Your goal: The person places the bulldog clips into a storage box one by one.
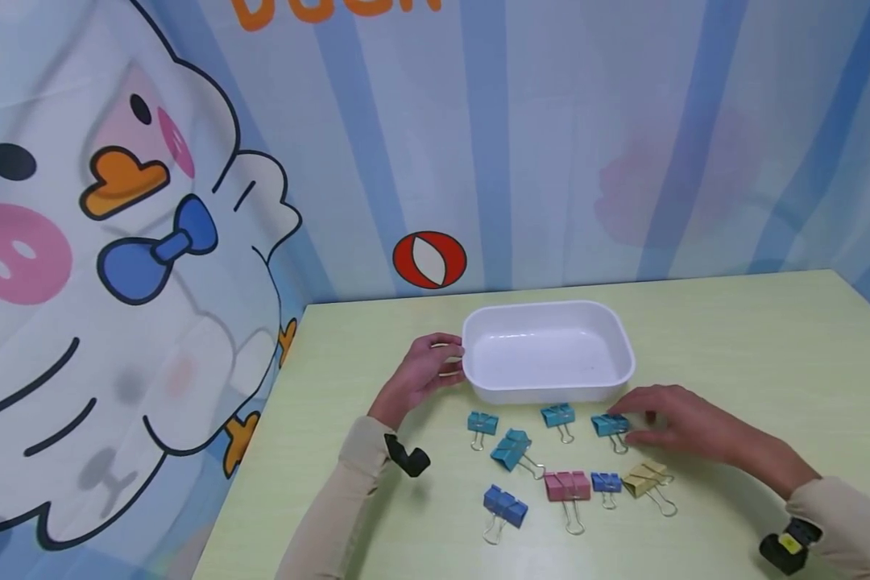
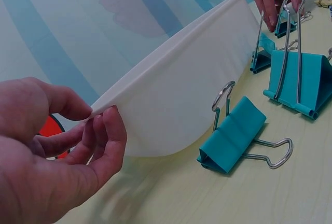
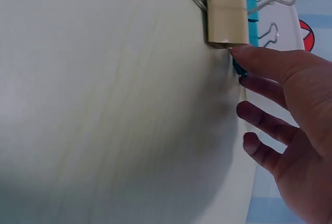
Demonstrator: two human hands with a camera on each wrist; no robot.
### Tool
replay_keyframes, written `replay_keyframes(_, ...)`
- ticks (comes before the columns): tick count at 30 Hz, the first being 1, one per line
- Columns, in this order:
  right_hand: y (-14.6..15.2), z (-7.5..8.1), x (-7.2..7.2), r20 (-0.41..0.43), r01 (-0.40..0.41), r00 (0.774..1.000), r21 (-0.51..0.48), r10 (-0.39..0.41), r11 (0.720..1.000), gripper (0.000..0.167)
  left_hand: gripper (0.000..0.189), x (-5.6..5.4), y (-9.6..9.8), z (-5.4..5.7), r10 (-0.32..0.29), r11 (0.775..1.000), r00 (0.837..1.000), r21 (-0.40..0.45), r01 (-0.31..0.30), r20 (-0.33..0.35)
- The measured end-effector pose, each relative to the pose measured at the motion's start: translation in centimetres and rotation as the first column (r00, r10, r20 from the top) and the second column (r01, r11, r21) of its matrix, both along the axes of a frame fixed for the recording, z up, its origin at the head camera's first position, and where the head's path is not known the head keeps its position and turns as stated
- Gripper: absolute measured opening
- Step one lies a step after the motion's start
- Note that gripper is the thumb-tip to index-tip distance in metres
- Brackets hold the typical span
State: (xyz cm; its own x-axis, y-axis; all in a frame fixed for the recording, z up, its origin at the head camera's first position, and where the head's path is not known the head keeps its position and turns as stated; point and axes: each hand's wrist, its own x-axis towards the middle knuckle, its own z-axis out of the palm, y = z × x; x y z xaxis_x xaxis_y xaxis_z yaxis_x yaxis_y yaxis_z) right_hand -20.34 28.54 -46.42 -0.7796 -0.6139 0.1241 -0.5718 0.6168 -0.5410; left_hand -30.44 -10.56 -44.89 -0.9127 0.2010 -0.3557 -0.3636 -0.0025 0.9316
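My left hand (image 1: 424,374) pinches the left rim of a white plastic tray (image 1: 547,395) between thumb and fingers. The left wrist view shows the grip at the tray's corner, beside a teal binder clip (image 2: 233,136) on the table. At the tray's front right, my right hand (image 1: 677,419) holds another teal binder clip (image 1: 607,424) between thumb and index finger, still low at the tabletop. Its other fingers are spread in the right wrist view, where a beige binder clip (image 3: 226,11) partly hides the teal one.
Between the hands lie more teal clips (image 1: 511,449). Nearer are a pink clip (image 1: 569,486), a small blue clip (image 1: 606,482) and a larger blue clip (image 1: 505,506). The pale table (image 1: 754,346) ends at a cartoon-printed curtain (image 1: 551,145) behind and left.
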Motion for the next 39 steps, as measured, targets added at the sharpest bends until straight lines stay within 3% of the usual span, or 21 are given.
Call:
replay_keyframes(5, -0.4, -0.2, -0.1, -0.061, -0.013, 0.998, 0.021, 0.015, 1.000, 0.030, 0.034, 0.1, -0.1, 0.0, -0.006, 1.000, 1.000, -0.005, 0.006, -0.002)
replay_keyframes(12, -0.4, 0.2, -0.3, -0.025, -0.005, 1.000, 0.018, 0.005, 1.000, 0.026, 0.035, 0.0, -0.1, 0.2, -0.012, 1.000, 1.000, -0.014, 0.012, -0.008)
replay_keyframes(25, -0.9, 4.6, -0.2, -0.096, -0.100, 0.991, -0.049, 0.095, 0.994, 0.023, 0.033, 0.0, -0.1, -0.1, -0.012, 1.000, 1.000, 0.007, 0.012, -0.022)
replay_keyframes(32, -2.8, 8.0, -1.9, -0.157, -0.033, 0.987, -0.043, 0.026, 0.999, 0.028, 0.034, 0.0, -0.1, 0.0, -0.011, 1.000, 0.999, -0.006, 0.011, -0.030)
replay_keyframes(39, -4.7, 9.5, -4.4, -0.211, -0.022, 0.978, -0.055, 0.010, 0.998, 0.027, 0.034, 0.0, -0.1, -0.2, -0.020, 1.000, 0.999, 0.004, 0.020, -0.028)
